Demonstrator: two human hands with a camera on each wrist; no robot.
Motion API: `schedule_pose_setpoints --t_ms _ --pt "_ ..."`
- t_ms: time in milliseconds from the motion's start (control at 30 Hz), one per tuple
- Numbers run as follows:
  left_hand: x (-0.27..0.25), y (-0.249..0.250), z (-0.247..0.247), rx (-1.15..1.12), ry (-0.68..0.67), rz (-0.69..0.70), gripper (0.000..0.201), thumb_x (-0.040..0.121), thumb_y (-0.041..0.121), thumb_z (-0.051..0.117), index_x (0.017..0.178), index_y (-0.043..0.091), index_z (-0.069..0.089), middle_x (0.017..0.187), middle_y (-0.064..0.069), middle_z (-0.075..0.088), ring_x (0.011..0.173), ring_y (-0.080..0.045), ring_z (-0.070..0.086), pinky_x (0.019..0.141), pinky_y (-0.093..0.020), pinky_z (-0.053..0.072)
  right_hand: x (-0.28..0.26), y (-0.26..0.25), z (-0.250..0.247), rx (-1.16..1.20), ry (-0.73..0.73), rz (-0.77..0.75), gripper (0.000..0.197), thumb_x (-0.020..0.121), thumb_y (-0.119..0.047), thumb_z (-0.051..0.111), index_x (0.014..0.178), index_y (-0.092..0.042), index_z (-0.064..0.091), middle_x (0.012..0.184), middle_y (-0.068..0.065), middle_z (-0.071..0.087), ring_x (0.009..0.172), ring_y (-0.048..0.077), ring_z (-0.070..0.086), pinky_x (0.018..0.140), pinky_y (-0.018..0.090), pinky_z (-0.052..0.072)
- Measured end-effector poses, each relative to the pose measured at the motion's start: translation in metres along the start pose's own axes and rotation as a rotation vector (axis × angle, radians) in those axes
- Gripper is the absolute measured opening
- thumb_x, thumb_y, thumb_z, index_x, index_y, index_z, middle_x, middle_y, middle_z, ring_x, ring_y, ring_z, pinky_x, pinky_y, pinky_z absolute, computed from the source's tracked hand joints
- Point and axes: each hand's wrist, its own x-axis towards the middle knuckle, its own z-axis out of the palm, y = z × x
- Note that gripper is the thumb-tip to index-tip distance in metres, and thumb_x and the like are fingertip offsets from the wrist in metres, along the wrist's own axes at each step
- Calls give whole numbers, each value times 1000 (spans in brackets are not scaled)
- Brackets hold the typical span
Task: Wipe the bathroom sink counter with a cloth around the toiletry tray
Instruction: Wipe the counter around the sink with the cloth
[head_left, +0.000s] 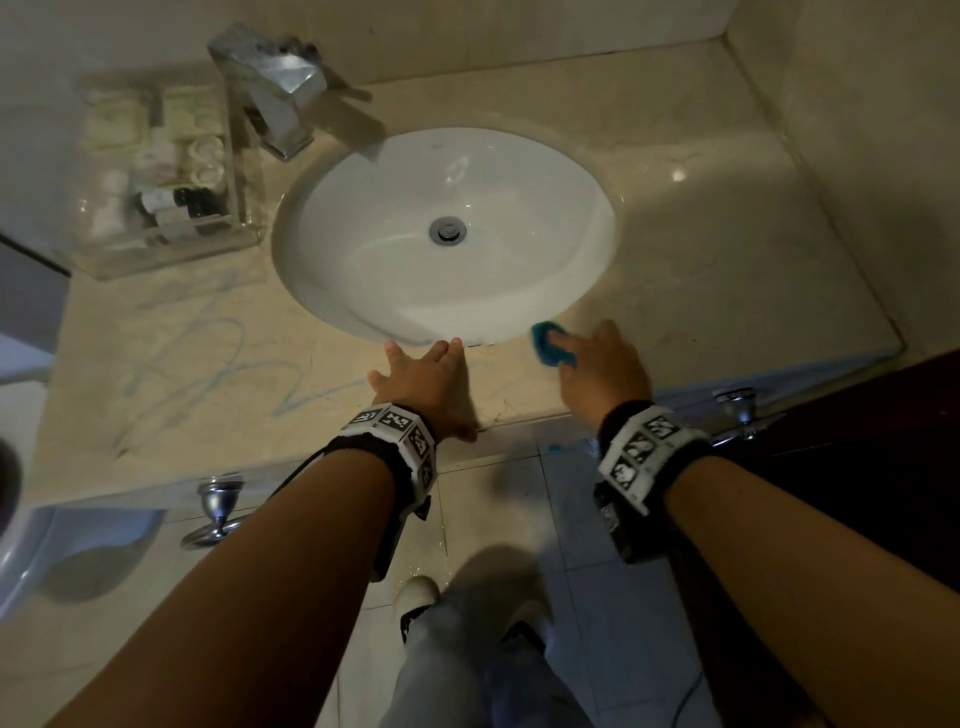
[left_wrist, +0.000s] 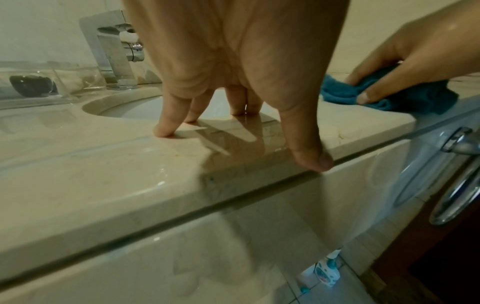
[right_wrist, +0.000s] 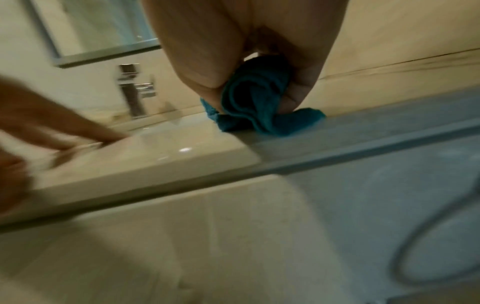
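A bunched teal cloth (head_left: 549, 347) (left_wrist: 389, 96) (right_wrist: 255, 107) lies on the beige marble counter (head_left: 701, 270) just right of the sink's front rim. My right hand (head_left: 602, 364) (right_wrist: 249, 82) grips it between thumb and fingers and presses it down. My left hand (head_left: 421, 379) (left_wrist: 233, 115) rests flat on the counter's front strip, fingers spread and straight, thumb at the edge. The clear toiletry tray (head_left: 156, 249) with small bottles stands at the back left. Blue scribbles (head_left: 218, 364) mark the counter in front of the tray.
A white oval sink (head_left: 447, 234) fills the middle, with a chrome tap (head_left: 275, 98) behind it. Walls close the back and the right side. Chrome handles (head_left: 218, 509) stick out below the counter's front edge. A toilet rim shows at far left.
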Motion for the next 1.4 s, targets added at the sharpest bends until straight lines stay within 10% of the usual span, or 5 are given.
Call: schedule_pose_setpoints --t_ms 500,733,1033,1200,1400 --pt "2 -15 3 78 37 69 110 67 57 74 150 34 6 158 10 9 141 -45 4 109 -64 21 -8 -10 14 177 66 103 32 92 -31 51 118 -12 50 97 6 40 69 13 42 66 30 38" --pt "-23 -85 12 110 171 9 111 69 62 70 150 33 -2 158 -4 -17 146 -29 -10 114 -60 8 -26 -2 -6 -54 190 134 29 92 -8 52 120 -2 52 117 22 43 101 41 47 86 45 45" --pt "-14 -112 13 68 115 9 114 67 58 75 148 41 -3 159 3 -15 147 -24 -5 112 -57 21 -53 -48 43 68 50 -138 45 90 -1 49 130 -20 53 108 11 43 96 33 45 82 41 46" --pt "-13 -114 15 54 92 23 115 66 58 75 147 45 -5 158 5 -20 146 -24 -11 113 -60 12 -23 -22 17 175 217 225 26 93 -23 51 109 -3 49 94 11 47 81 30 52 57 28 36" --pt "-11 -104 9 26 42 -27 117 63 67 72 144 50 -10 155 4 -28 144 -28 -19 111 -66 7 -28 -70 43 157 209 238 29 95 -29 47 115 -8 44 111 17 45 90 31 48 76 37 44"
